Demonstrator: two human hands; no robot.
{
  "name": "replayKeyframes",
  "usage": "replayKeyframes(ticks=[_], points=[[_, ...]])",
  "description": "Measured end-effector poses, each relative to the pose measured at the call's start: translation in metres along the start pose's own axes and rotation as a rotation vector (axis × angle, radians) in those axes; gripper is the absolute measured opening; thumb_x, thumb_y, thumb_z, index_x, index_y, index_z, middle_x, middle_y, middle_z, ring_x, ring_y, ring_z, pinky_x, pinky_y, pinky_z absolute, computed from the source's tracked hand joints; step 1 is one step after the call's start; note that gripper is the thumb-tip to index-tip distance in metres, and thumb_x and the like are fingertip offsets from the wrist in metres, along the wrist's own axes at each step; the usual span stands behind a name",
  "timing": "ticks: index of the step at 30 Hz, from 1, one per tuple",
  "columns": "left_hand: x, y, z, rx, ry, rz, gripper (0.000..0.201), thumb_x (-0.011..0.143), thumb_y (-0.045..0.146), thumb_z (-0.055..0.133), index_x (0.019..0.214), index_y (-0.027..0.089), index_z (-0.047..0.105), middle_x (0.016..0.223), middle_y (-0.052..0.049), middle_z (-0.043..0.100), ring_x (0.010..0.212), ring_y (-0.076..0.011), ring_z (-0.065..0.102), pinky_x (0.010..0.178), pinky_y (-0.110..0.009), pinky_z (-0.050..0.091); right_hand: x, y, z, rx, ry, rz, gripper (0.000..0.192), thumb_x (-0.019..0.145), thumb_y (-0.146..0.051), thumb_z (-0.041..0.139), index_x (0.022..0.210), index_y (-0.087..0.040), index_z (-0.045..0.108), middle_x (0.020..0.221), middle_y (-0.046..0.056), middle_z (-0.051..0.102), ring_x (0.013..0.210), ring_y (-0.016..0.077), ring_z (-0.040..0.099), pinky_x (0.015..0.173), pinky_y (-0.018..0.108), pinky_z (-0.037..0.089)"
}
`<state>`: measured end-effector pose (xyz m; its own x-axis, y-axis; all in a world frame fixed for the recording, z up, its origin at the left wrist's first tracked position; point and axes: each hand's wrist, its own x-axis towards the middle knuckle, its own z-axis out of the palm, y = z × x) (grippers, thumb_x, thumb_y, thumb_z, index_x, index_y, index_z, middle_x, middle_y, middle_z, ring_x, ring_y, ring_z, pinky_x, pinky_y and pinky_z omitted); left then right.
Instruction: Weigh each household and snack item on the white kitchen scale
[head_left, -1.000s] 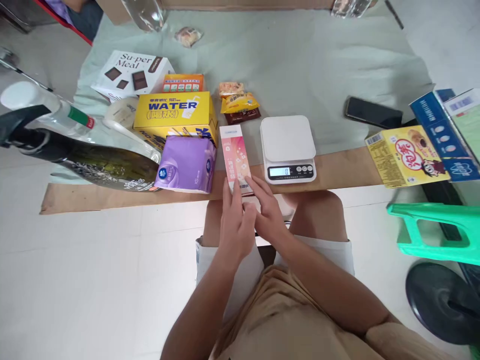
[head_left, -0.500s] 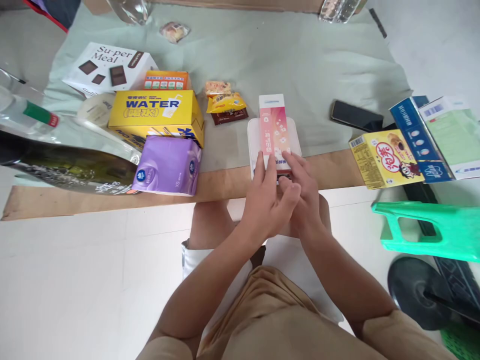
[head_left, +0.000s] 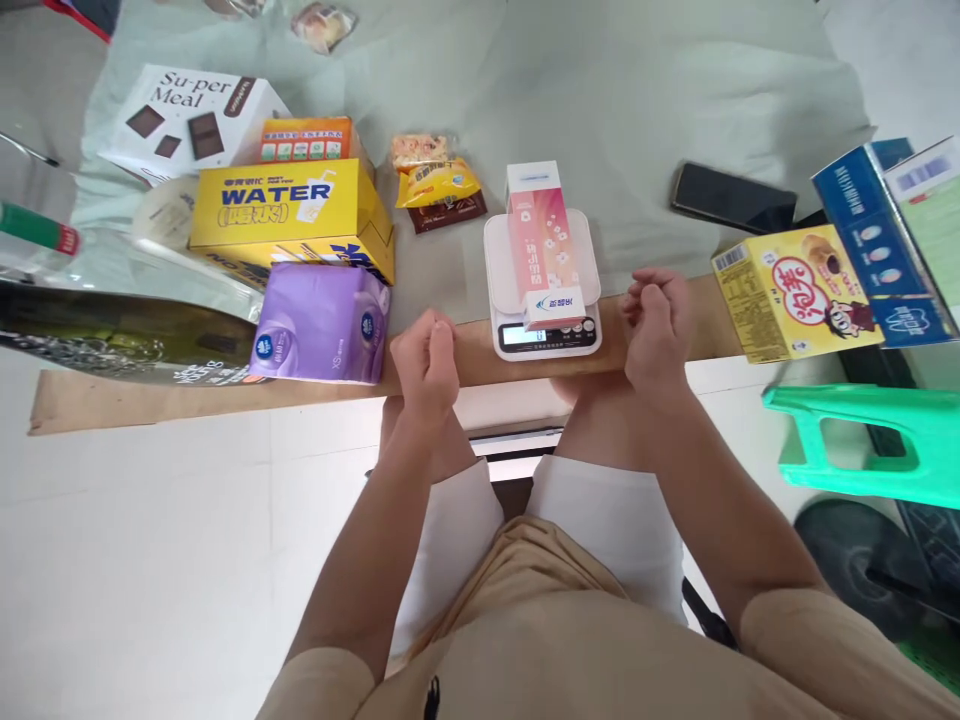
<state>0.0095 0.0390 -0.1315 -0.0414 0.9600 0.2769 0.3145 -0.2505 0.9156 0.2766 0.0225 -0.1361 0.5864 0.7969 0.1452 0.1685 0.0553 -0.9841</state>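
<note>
A long pink and white toothpaste box (head_left: 541, 240) lies lengthwise on a white kitchen scale (head_left: 590, 265), its near end covering part of the lit display. To the left of the scale, my left hand (head_left: 427, 362) is closed in a loose fist at the table's front edge, beside the purple tissue pack (head_left: 322, 322). My right hand (head_left: 658, 320) rests closed on the right side, between the scale and a yellow snack box (head_left: 806, 290). Neither hand touches the scale or the pink box, and nothing shows in the fingers.
Left are a yellow WATER box (head_left: 281, 215), a white Su-per Meal box (head_left: 191, 120), an orange box (head_left: 307, 140) and a dark green bottle (head_left: 127, 335). Small wrapped snacks (head_left: 439, 185) lie behind the scale. A phone (head_left: 733, 196) and blue box (head_left: 877, 240) are right; a green stool (head_left: 870, 440) stands below.
Both hands have let go of the pink box's near end and drawn apart, one to each side of the scale, fingers now curled. The scale's display has come into sight.
</note>
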Motion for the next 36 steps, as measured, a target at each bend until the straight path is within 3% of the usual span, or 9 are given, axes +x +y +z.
replayKeyframes(ticks=[3, 7, 16, 21, 26, 29, 31, 34, 36], points=[[0.004, -0.002, 0.001, 0.018, -0.070, -0.001, 0.054, 0.103, 0.056, 0.051, 0.063, 0.021, 0.049, 0.058, 0.001, 0.042, 0.058, -0.0129, 0.039, 0.060, -0.033, 0.027, 0.008, 0.005, 0.003, 0.122, 0.065, 0.080, 0.031, 0.090, -0.054, 0.059, 0.091, -0.023, 0.062, 0.078, -0.003, 0.056, 0.065, 0.0096, 0.053, 0.064, 0.027, 0.046], [0.004, 0.004, 0.003, 0.019, -0.081, -0.014, 0.052, 0.102, 0.053, 0.052, 0.061, 0.021, 0.044, 0.058, 0.001, 0.040, 0.058, -0.0130, 0.037, 0.061, -0.034, 0.024, 0.006, 0.004, 0.005, 0.124, 0.031, 0.099, 0.033, 0.087, -0.055, 0.064, 0.085, -0.022, 0.060, 0.072, -0.004, 0.053, 0.062, 0.0086, 0.052, 0.060, 0.025, 0.042], [0.003, 0.011, -0.002, -0.065, -0.046, -0.092, 0.061, 0.102, 0.070, 0.044, 0.062, 0.024, 0.045, 0.061, 0.000, 0.041, 0.062, -0.0162, 0.040, 0.061, -0.036, 0.030, 0.008, 0.007, 0.003, 0.062, -0.003, 0.104, 0.040, 0.086, -0.060, 0.067, 0.081, -0.022, 0.057, 0.070, -0.005, 0.053, 0.064, 0.0082, 0.051, 0.065, 0.025, 0.044], [0.000, 0.016, -0.005, -0.095, -0.062, -0.123, 0.066, 0.098, 0.081, 0.044, 0.062, 0.026, 0.044, 0.065, -0.002, 0.042, 0.065, -0.0181, 0.041, 0.063, -0.038, 0.033, 0.010, 0.009, 0.004, -0.013, 0.019, 0.128, 0.035, 0.092, -0.057, 0.060, 0.082, -0.024, 0.053, 0.069, -0.005, 0.048, 0.064, 0.0097, 0.050, 0.064, 0.026, 0.044], [0.000, 0.015, -0.007, -0.108, -0.068, -0.122, 0.069, 0.096, 0.085, 0.046, 0.062, 0.026, 0.045, 0.064, -0.001, 0.043, 0.065, -0.0173, 0.042, 0.063, -0.037, 0.033, 0.010, -0.017, 0.003, -0.145, -0.024, 0.115, 0.028, 0.095, -0.048, 0.056, 0.083, -0.023, 0.056, 0.073, -0.002, 0.053, 0.069, 0.0128, 0.052, 0.075, 0.034, 0.053], [0.001, 0.013, -0.006, -0.120, -0.055, -0.123, 0.070, 0.097, 0.084, 0.044, 0.061, 0.025, 0.047, 0.063, -0.001, 0.044, 0.064, -0.0164, 0.041, 0.062, -0.036, 0.032, 0.014, -0.042, 0.019, -0.261, -0.105, 0.047, 0.021, 0.085, -0.042, 0.073, 0.092, -0.024, 0.064, 0.090, 0.001, 0.062, 0.082, 0.0165, 0.058, 0.099, 0.048, 0.058], [0.001, 0.012, -0.005, -0.129, -0.048, -0.124, 0.070, 0.099, 0.082, 0.041, 0.061, 0.024, 0.048, 0.063, -0.001, 0.044, 0.064, -0.0161, 0.042, 0.062, -0.036, 0.033, 0.016, -0.055, 0.041, -0.418, -0.221, -0.020, 0.035, 0.079, -0.040, 0.081, 0.107, -0.026, 0.065, 0.108, 0.004, 0.064, 0.092, 0.0202, 0.062, 0.109, 0.059, 0.056], [0.002, 0.011, -0.005, -0.138, -0.044, -0.119, 0.069, 0.099, 0.081, 0.043, 0.060, 0.024, 0.047, 0.062, -0.001, 0.045, 0.063, -0.0157, 0.042, 0.062, -0.035, 0.032, 0.017, -0.061, 0.079, -0.684, -0.378, -0.098, 0.061, 0.072, -0.034, 0.085, 0.126, -0.025, 0.058, 0.130, 0.012, 0.054, 0.113, 0.0328, 0.062, 0.108, 0.074, 0.053], [0.003, 0.009, -0.005, -0.147, -0.043, -0.112, 0.069, 0.098, 0.081, 0.046, 0.060, 0.024, 0.047, 0.062, 0.000, 0.044, 0.062, -0.0155, 0.041, 0.062, -0.035, 0.032, 0.018, -0.059, 0.094, -0.769, -0.423, -0.137, 0.067, 0.070, -0.027, 0.083, 0.131, -0.023, 0.055, 0.134, 0.016, 0.050, 0.125, 0.0410, 0.059, 0.108, 0.078, 0.050]])
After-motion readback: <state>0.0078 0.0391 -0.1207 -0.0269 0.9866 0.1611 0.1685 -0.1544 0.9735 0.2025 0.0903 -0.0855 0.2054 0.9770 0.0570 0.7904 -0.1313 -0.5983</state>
